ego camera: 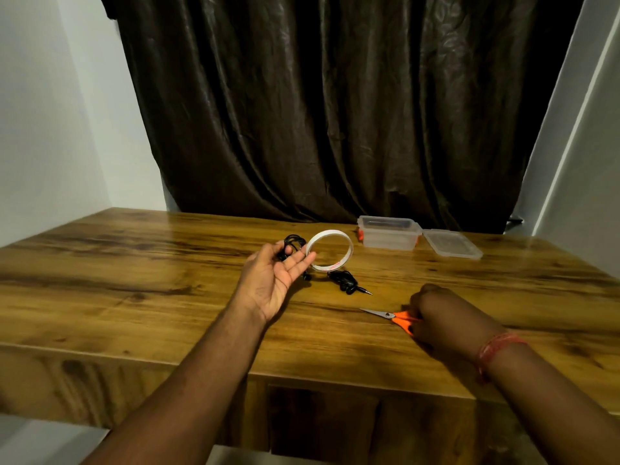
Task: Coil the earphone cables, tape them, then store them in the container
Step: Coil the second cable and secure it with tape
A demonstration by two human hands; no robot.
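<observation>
My left hand (275, 276) is raised palm-up over the middle of the table, its thumb pinching a coiled black earphone cable (293, 243) against the fingers. A white tape roll (330, 251) hangs at its fingertips. A second black earphone bundle (345, 281) lies on the wood just right of that hand, its jack plug pointing right. My right hand (436, 317) rests on the table and grips the orange handles of the scissors (391, 316), blades pointing left. The clear plastic container (389, 234) stands open at the back.
The container's clear lid (453, 244) lies flat to its right. A dark curtain (335, 112) hangs behind the wooden table (134, 280). White walls close in on both sides. The table's front edge runs below my forearms.
</observation>
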